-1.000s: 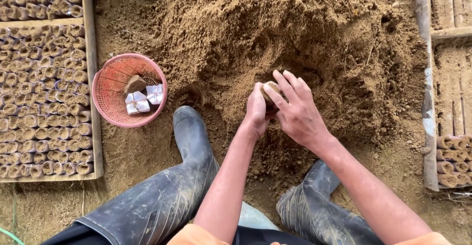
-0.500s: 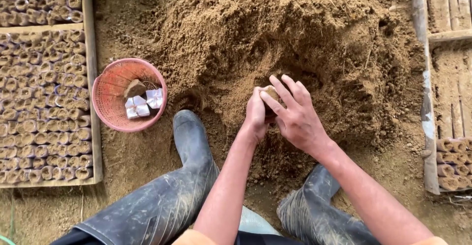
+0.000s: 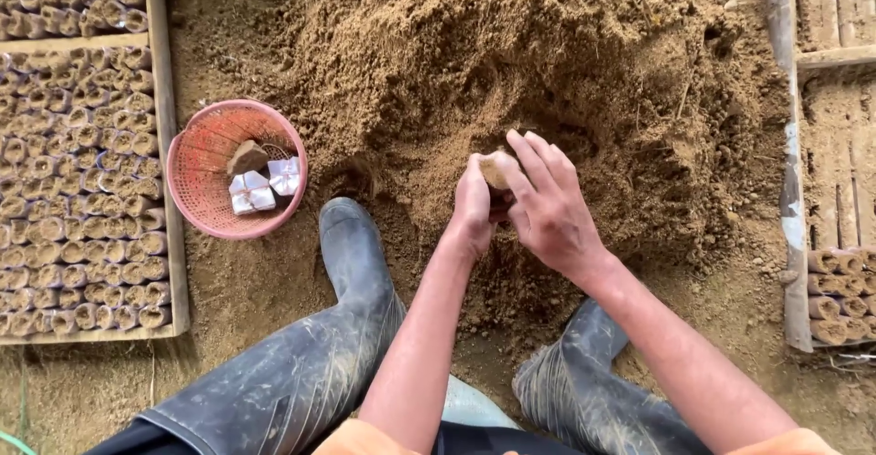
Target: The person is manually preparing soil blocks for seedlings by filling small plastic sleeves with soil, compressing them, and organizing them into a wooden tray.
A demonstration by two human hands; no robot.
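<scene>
The soil heap (image 3: 547,62) is tan-brown. The round basket (image 3: 205,190) is pink-red mesh, with white folded packets (image 3: 265,186) inside. The rubber boots (image 3: 351,263) are grey-black, streaked with pale dirt. Sleeves (image 3: 365,439) are orange.

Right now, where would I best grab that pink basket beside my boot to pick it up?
Probably by the rim of the pink basket, from above on the edge nearest the left boot. It sits upright and open-topped, the rim exposed all round. The packets and clod inside rest on its bottom, clear of the rim.
</scene>
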